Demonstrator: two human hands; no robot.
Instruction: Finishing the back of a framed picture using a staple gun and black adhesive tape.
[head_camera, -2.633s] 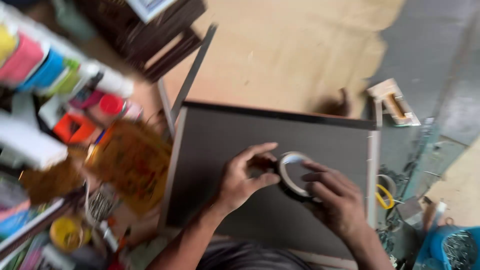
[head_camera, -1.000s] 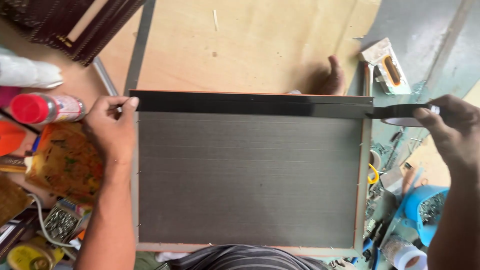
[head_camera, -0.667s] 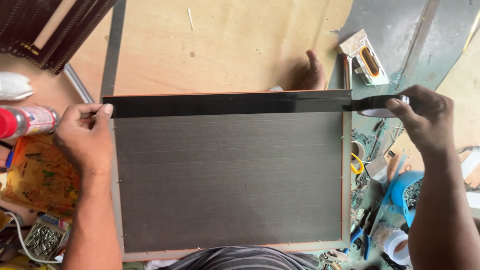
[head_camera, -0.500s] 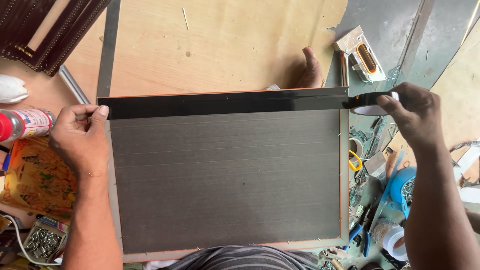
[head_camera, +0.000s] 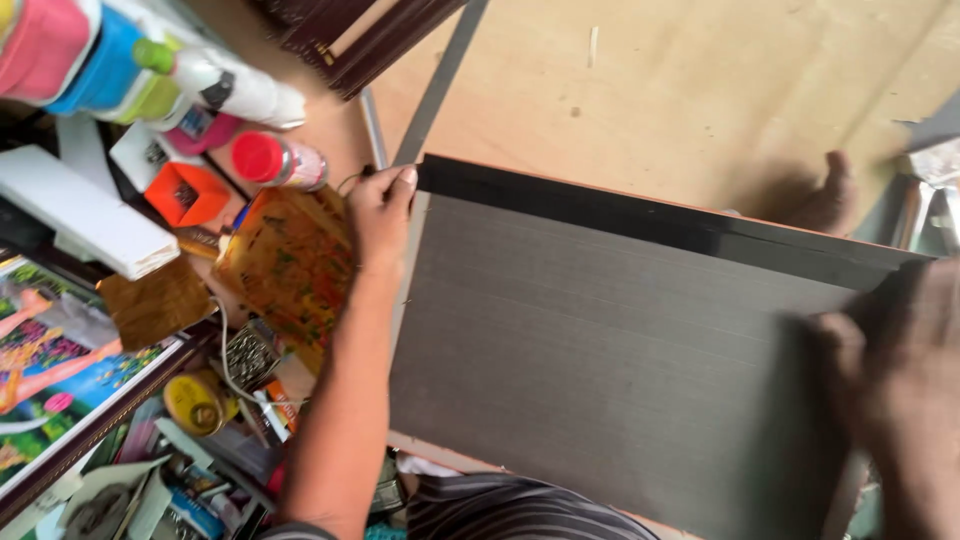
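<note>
A dark grey ribbed board (head_camera: 620, 370) lies flat in front of me on a plywood surface (head_camera: 680, 90). A strip of black tape (head_camera: 640, 215) runs along the board's far edge. My left hand (head_camera: 378, 215) grips the board's far left corner, fingers curled over the tape's end. At the board's right edge is my right hand (head_camera: 895, 370), heavily blurred, lying over the right end of the tape. Whether it holds anything I cannot tell.
Clutter fills the left: a red-capped bottle (head_camera: 270, 160), a white bottle (head_camera: 235, 90), an orange box (head_camera: 185, 192), a white block (head_camera: 85, 215), a yellow patterned sheet (head_camera: 290, 265), a framed colourful picture (head_camera: 60, 350). Dark frame mouldings (head_camera: 350, 35) and a metal strip (head_camera: 440, 80) lie beyond. A bare foot (head_camera: 825, 195) rests past the board.
My view has swung left and tilted, so the board now sits lower right. My right hand has come down from the far right corner onto the board's right edge. My left hand stays at its corner.
</note>
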